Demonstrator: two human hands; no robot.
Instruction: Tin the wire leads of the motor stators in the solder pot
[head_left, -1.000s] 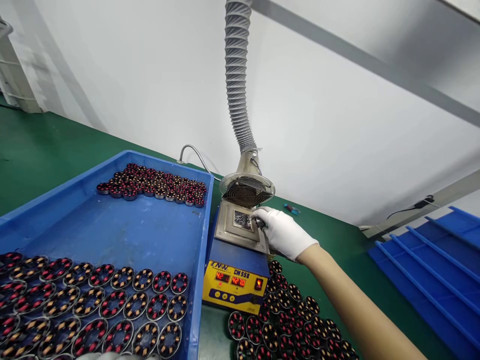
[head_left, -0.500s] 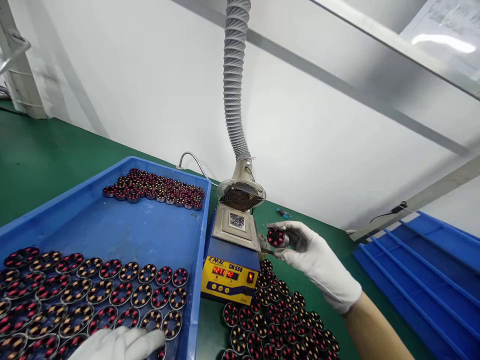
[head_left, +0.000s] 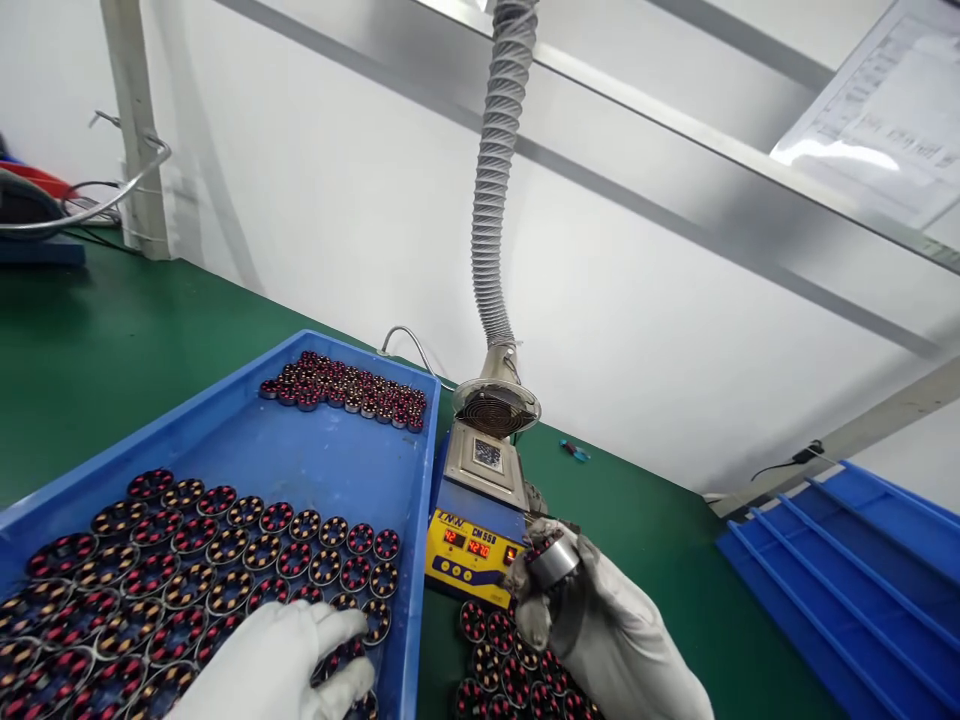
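Note:
Gloved in white, my right hand grips a motor stator between thumb and fingers, its silver metal side showing. The glove's fingertips are stained dark. This hand is at the front right of a solder pot with a yellow display panel. My left hand, in a white glove, lies over the front right part of a blue tray. Its thumb and fingers are apart around one stator among rows of stators with red and copper-coloured windings. Part of that stator is hidden under the fingers.
A fume hose with a round hood hangs over the solder pot. More stators lie on the green table right of the tray. Small cutters lie behind; stacked blue trays stand at right.
My right hand has come down and nearer with the stator, which is turned to show its metal side. My left hand's thumb and fingers have spread over the tray. The view has shifted.

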